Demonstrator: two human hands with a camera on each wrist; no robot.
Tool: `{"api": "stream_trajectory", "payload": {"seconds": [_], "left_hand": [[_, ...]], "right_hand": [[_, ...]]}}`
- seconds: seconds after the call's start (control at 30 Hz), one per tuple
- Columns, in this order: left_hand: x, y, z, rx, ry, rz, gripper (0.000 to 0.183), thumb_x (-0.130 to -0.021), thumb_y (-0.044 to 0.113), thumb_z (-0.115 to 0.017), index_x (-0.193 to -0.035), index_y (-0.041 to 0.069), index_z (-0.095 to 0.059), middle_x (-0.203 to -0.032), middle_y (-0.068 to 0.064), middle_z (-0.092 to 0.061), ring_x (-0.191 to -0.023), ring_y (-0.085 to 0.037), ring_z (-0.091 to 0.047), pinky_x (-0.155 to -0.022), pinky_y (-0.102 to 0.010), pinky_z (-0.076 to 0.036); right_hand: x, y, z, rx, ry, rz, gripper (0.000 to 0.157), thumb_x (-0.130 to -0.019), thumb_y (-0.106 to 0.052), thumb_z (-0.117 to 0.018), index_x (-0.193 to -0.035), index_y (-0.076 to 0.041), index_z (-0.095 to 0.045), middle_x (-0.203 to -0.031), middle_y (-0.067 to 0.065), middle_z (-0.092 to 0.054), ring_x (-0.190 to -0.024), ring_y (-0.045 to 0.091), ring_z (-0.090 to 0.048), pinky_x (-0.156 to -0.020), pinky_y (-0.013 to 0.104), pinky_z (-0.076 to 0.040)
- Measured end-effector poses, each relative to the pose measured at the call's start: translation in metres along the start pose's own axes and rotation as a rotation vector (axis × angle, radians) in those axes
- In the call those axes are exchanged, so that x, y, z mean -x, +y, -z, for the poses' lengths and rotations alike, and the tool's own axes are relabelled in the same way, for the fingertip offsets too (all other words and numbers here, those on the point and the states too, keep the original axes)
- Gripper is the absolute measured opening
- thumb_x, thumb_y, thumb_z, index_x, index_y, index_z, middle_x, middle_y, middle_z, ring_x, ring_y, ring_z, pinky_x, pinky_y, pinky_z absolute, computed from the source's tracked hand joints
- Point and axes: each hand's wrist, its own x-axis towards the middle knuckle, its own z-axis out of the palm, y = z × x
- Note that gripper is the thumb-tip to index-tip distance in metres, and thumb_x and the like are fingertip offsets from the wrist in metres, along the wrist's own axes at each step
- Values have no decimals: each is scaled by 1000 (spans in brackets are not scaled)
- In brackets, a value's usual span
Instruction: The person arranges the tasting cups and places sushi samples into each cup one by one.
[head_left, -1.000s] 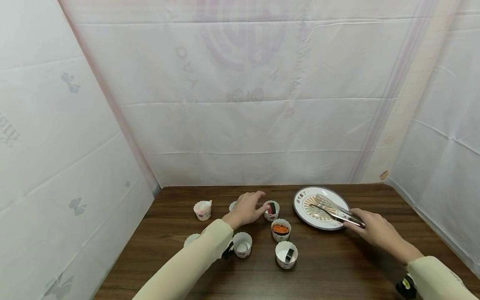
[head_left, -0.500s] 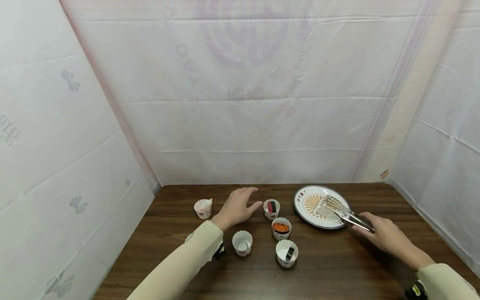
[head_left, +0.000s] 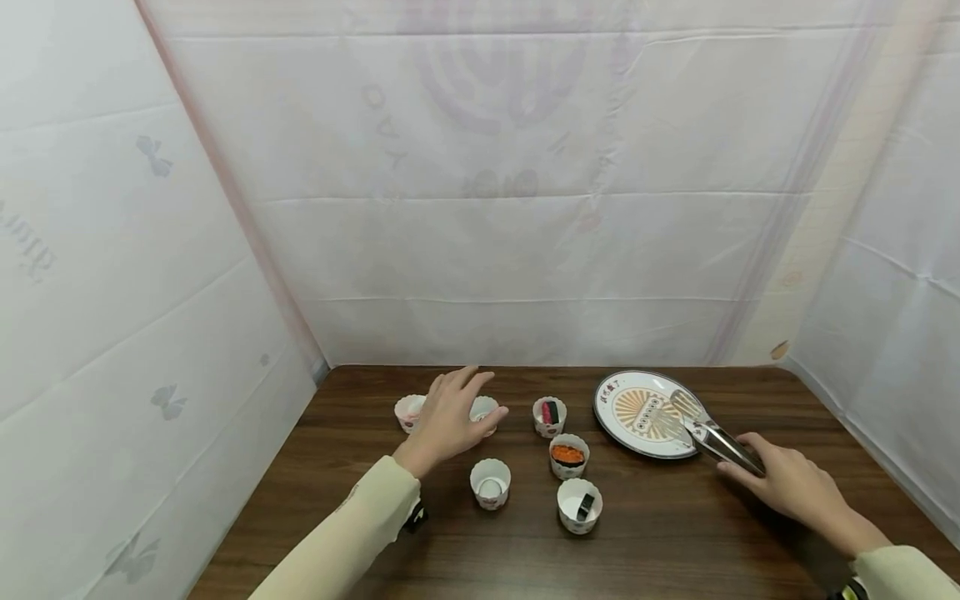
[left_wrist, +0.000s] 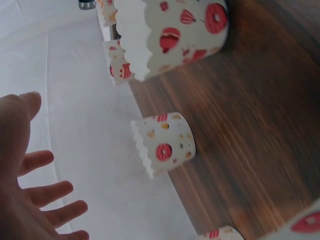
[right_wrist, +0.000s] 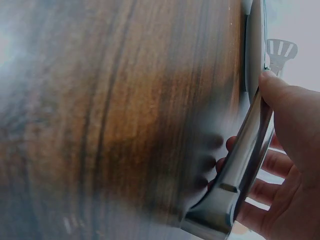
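In the head view my left hand point(head_left: 447, 419) hovers over the left paper cups, thumb and fingers spread. The left wrist view shows nothing in its grasp. Beneath and beside it are a cup with pale pink and white contents point(head_left: 407, 410), partly hidden, and another white cup point(head_left: 486, 410). My right hand point(head_left: 801, 485) holds metal tongs point(head_left: 729, 450) by the handles, thumb on one side and fingers curled on the other. The tongs' slotted heads are spread above the right part of a round white plate point(head_left: 609, 422) with a sunburst print.
Nearer me stands a white cup point(head_left: 491, 493) with bare walls. To its right are cups with a red-and-black sushi piece point(head_left: 550, 412), an orange-topped piece point(head_left: 567, 456) and a small black-wrapped piece point(head_left: 585, 507). A fabric wall point(head_left: 480, 275) rises behind the wooden table point(head_left: 660, 533).
My left hand has moved left, away from the cup with the red-and-black sushi piece. My right hand has drawn the tongs right and slightly toward me. The cups stay in place.
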Motion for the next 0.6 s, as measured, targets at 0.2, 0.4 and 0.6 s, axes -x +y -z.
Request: {"api": "stream_trajectory", "payload": {"seconds": [0.2, 0.4, 0.6], "left_hand": [[13, -8, 6, -38, 62, 4, 62, -93, 50, -72, -141, 11, -61, -148, -22, -53, -131, -43, -52, -107, -67, -37], [28, -12, 12, -60, 49, 53, 68, -94, 53, -69, -150, 18, -54, -156, -23, -43, -138, -49, -45, -109, -71, -32], [41, -14, 17, -73, 51, 77, 74, -94, 56, -67, -157, 24, -44, -164, -20, -32, -148, -46, -31, -112, -72, -26]], "right_hand": [[4, 3, 2, -7, -4, -12, 67, -94, -60, -67, -131, -6, -57, -78, 3, -60, -64, 22, -52, -47, 40, -37], [5, 3, 2, -7, -9, -14, 69, -93, -60, -68, -133, -5, -55, -84, 10, -66, -65, 24, -56, -48, 42, -40], [5, 3, 2, 3, -2, -15, 72, -92, -62, -68, -132, -4, -56, -95, 22, -69, -70, 32, -64, -49, 48, -44]]}}
